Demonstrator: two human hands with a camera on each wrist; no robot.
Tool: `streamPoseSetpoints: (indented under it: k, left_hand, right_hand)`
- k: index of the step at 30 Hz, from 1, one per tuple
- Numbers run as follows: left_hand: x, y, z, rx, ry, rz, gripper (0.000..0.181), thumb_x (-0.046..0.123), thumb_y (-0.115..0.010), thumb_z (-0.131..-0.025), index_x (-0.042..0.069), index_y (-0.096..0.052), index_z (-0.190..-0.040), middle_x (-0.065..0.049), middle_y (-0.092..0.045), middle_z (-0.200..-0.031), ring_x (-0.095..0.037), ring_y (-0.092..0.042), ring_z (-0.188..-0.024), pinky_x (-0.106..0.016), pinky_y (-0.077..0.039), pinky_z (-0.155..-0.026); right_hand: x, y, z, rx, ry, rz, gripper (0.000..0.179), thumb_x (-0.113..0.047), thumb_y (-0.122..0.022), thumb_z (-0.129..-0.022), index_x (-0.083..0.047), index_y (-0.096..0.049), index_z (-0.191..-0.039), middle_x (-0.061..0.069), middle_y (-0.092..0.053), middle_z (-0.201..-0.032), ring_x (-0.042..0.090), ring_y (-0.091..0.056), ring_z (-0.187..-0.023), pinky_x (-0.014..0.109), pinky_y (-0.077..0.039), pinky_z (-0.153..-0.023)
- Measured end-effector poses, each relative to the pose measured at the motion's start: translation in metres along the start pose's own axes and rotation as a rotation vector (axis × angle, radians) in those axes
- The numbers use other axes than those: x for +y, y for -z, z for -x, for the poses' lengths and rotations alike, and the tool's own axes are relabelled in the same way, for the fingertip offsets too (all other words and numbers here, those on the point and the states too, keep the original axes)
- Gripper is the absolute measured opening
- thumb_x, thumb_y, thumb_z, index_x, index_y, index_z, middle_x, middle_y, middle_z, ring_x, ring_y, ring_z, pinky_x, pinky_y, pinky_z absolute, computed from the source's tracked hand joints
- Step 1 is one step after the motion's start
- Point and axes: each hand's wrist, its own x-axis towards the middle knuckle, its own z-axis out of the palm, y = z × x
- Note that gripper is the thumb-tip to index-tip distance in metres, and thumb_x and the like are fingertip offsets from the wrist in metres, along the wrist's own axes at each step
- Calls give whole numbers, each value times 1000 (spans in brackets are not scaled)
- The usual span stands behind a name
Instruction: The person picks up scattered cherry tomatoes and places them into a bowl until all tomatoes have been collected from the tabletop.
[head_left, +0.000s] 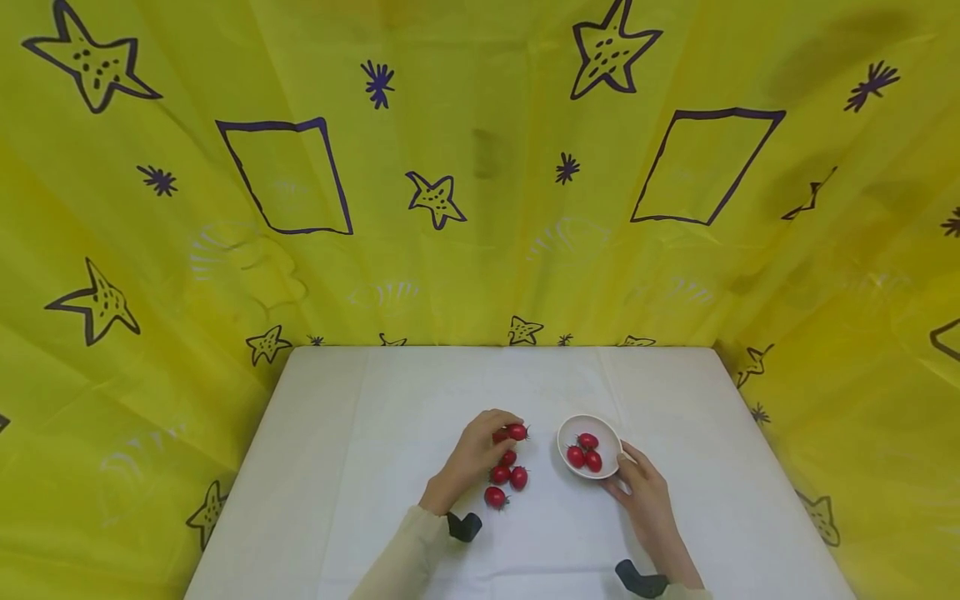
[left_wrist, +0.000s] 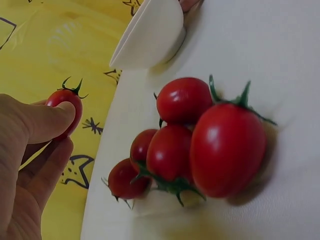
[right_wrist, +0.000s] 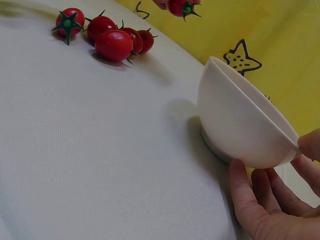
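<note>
My left hand (head_left: 476,443) pinches a cherry tomato (left_wrist: 75,107) between thumb and fingers, its green stem end sticking out. In the wrist views this tomato is held up above the table, over a loose group of several cherry tomatoes (head_left: 500,474) lying on the cloth. To the right, my right hand (head_left: 643,492) grips a small white bowl (right_wrist: 240,120) by its side, thumb at the rim and fingers under its outer wall. Inside the bowl, in the head view, lie three cherry tomatoes (head_left: 593,461); the right wrist view hides them behind the wall.
A white cloth covers the table (head_left: 390,417), whose far edge meets a yellow curtain (head_left: 480,275) printed with stars and frames. The curtain also runs along the left and right sides. Dark straps (head_left: 465,527) sit at both wrists.
</note>
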Motion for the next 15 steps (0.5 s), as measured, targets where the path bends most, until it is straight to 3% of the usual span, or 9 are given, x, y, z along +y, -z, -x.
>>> streamPoseSetpoints:
  k: [8, 15]
  left_hand:
    - [14, -10, -9, -33, -30, 38, 35, 10, -71, -99, 13, -68, -133, 1, -69, -131, -16, -60, -116, -39, -59, -100]
    - [23, -19, -15, -52, -77, 21, 36, 12, -71, -99, 14, -66, -135, 2, -70, -129, -13, -64, -116, -33, -58, -102]
  right_hand:
    - [2, 0, -1, 0, 1, 18, 56, -29, -43, -113, -11, -28, -164, 22, -31, -167, -13, -58, -102, 30, -56, -104]
    - [2, 0, -2, 7, -3, 30, 56, -29, -43, -113, -10, -28, -164, 21, -30, -168, 21, -50, -138, 30, -56, -103]
